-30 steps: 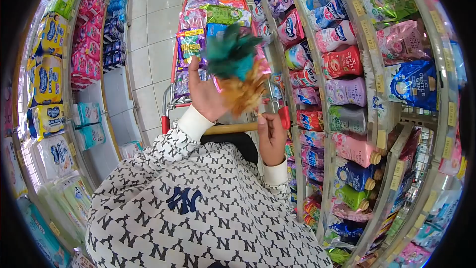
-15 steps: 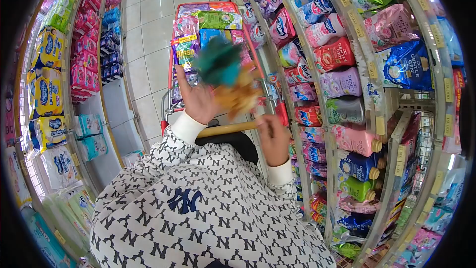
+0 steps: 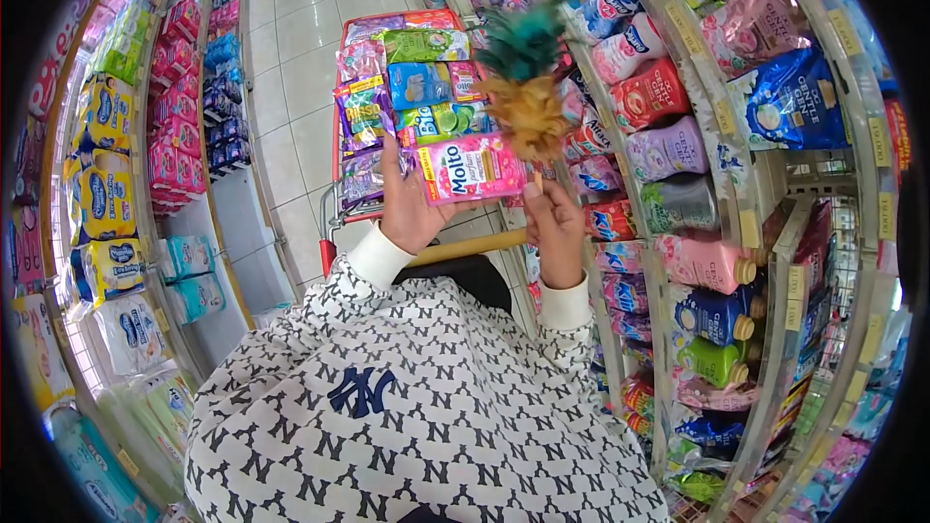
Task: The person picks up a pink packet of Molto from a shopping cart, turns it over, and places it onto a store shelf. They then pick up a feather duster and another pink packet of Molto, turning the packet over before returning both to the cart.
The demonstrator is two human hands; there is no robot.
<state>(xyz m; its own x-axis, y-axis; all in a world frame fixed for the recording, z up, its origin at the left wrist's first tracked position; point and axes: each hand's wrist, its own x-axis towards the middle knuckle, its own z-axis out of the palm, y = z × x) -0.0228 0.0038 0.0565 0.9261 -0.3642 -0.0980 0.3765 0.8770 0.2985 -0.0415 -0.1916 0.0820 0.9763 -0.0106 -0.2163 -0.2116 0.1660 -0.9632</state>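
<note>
A pink Molto packet [image 3: 470, 170] lies across my left hand [image 3: 415, 205], which grips it from below and at its left end, the thumb up. My right hand [image 3: 556, 223] is closed in a pinch round the thin handle of a feather duster [image 3: 526, 87], near the packet's right end. The duster stands upright, teal feathers above and tan ones below. Beyond my hands is a red shopping cart [image 3: 338, 150] holding several packets, among them a purple Rinso one [image 3: 364, 113] and a blue one [image 3: 418, 85].
Shelves of pink and yellow packs [image 3: 105, 194] run along the left. On the right, shelves hold detergent pouches and bottles [image 3: 707, 264]. A wooden stick [image 3: 465, 249] lies across the cart's near end. Tiled floor [image 3: 300, 48] stretches ahead on the left.
The duster has moved right, off the cart's packets, and is less blurred. The pink packet now shows in my left hand. My right hand has risen and shifted slightly right.
</note>
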